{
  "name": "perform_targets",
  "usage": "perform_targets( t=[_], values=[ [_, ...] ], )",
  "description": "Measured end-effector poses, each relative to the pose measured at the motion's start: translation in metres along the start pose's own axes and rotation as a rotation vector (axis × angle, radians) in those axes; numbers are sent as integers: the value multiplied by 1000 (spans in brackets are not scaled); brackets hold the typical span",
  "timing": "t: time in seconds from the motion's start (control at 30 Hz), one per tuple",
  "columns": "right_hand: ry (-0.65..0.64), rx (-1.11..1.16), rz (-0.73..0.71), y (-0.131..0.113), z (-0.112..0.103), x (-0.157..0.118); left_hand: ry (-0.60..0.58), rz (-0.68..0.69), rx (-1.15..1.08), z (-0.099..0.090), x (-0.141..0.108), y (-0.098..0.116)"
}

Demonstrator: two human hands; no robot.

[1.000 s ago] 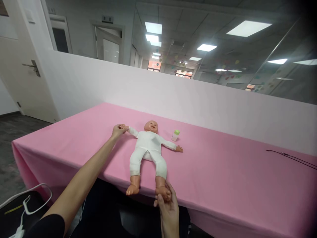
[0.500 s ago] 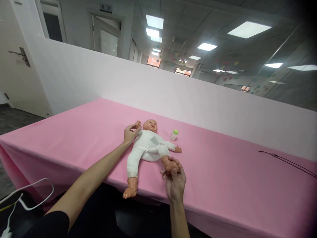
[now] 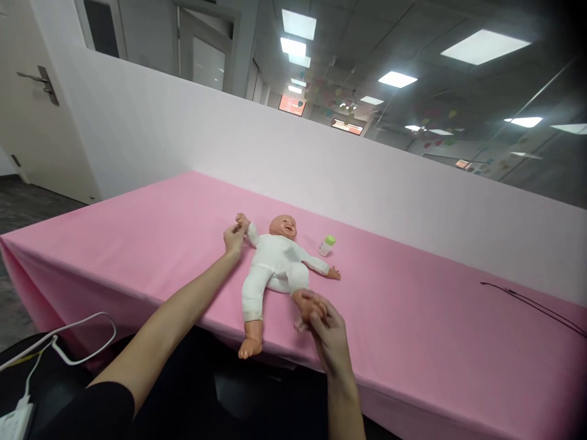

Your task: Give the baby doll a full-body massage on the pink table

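A baby doll with a white cloth body lies on its back on the pink-covered table, its head toward the wall. My left hand is closed around the doll's arm on the left, near its small plastic hand. With my right hand I grip the doll's foot on the right side, and that leg is bent and raised. The other leg lies straight, its foot at the table's front edge. Beyond the doll's right-side arm stands a small bottle with a green cap.
A thin black cable lies on the right part of the table. A white low wall with glass above runs along the back. White cords and a plug sit at lower left, beside a door.
My left hand has drawn the doll's arm outward to the left, away from its head. My right hand has shifted the held foot slightly, bending the leg more. The view has tilted a little.
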State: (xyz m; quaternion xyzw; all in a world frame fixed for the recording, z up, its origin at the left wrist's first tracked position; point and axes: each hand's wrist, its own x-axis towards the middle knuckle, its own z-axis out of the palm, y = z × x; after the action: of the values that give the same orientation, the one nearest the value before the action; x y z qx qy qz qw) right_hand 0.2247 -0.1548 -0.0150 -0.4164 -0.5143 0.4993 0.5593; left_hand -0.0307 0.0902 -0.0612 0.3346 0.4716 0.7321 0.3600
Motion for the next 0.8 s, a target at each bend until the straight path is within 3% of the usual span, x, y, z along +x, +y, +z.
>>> perform_targets(
  t=[0.1,0.2,0.3,0.43,0.57,0.67,0.8],
  values=[
    [-22,-15,93,15,-8,-44,179,-146,-83,-8,12,0],
    [-9,5,132,28,-4,-57,149,-123,-133,-7,12,7],
    [-13,33,87,20,4,-37,0,53,-78,1,-2,17],
    [8,-4,-33,-4,15,22,-273,294,111,11,-29,23],
    [38,-38,-21,-5,30,80,-486,363,401,12,-46,21],
    [63,-19,-1,-4,32,89,-487,349,369,12,-44,19],
    [51,0,-10,-15,12,41,-294,263,139,7,-22,17]
  ],
)
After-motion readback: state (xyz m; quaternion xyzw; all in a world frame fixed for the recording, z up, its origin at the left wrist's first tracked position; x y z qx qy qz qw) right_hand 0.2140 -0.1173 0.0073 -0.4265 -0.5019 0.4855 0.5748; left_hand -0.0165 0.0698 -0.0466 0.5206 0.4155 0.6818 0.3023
